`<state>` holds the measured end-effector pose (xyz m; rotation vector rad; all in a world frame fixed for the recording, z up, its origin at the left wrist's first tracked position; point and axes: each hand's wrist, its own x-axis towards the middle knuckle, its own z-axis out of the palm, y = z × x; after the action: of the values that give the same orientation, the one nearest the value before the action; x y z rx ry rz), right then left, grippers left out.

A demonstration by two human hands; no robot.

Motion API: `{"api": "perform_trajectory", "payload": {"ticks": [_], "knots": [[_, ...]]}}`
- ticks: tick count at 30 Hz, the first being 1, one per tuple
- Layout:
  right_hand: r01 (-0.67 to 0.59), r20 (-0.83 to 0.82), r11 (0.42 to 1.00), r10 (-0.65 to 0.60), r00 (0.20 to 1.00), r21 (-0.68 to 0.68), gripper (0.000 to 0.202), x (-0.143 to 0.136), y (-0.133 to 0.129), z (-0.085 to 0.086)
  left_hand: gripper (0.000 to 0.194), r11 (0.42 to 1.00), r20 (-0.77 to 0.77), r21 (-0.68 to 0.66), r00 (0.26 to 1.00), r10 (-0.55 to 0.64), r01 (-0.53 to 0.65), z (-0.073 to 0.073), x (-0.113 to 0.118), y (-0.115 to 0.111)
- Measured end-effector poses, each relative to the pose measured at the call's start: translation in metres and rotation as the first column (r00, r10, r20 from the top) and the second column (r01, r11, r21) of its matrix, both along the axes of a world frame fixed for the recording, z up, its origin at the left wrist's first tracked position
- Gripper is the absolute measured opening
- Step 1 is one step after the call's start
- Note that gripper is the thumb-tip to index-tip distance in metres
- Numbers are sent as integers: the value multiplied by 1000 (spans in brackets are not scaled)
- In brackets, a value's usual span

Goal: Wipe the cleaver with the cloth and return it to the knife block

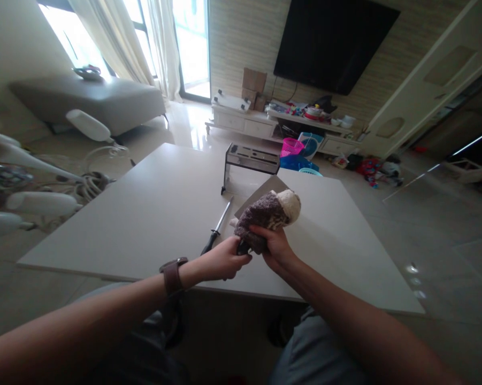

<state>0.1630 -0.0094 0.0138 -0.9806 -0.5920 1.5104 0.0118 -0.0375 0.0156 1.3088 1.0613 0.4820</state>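
My left hand [227,259] is closed around the black handle of a cleaver [260,195], whose broad grey blade points away from me above the white table [144,214]. In my right hand [278,246] is a bunched brown and cream cloth [260,211], pressed over the blade and hiding much of it. Left of the blade, a honing steel [220,222] with a black handle lies on the tabletop. Beyond the blade stands a knife block [252,158] with a dark slotted top and clear sides.
A pink basket [292,146] and blue items sit past the table's far edge. White chandelier parts [44,203] crowd the floor at left. Further back are a grey bench [104,101], a white TV cabinet [241,123] and a wall-mounted television [335,43].
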Motion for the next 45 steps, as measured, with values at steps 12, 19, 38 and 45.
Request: {"api": "perform_trajectory", "payload": {"ticks": [12,19,38,45], "knots": [[181,-61,983,-183,981,-30,28,50,51,27,23,997,-35,-29,997,-67,66,18,-1,0],[97,-77,986,-108,991,-134,23,50,39,12,24,995,-68,-54,993,-92,89,15,-9,-1],[182,-47,977,-188,981,-110,8,77,69,23,27,991,-57,-48,990,-130,128,22,-8,3],[187,-42,981,-189,981,-53,7,87,69,18,27,990,-66,-92,991,-115,109,24,-13,2]]}}
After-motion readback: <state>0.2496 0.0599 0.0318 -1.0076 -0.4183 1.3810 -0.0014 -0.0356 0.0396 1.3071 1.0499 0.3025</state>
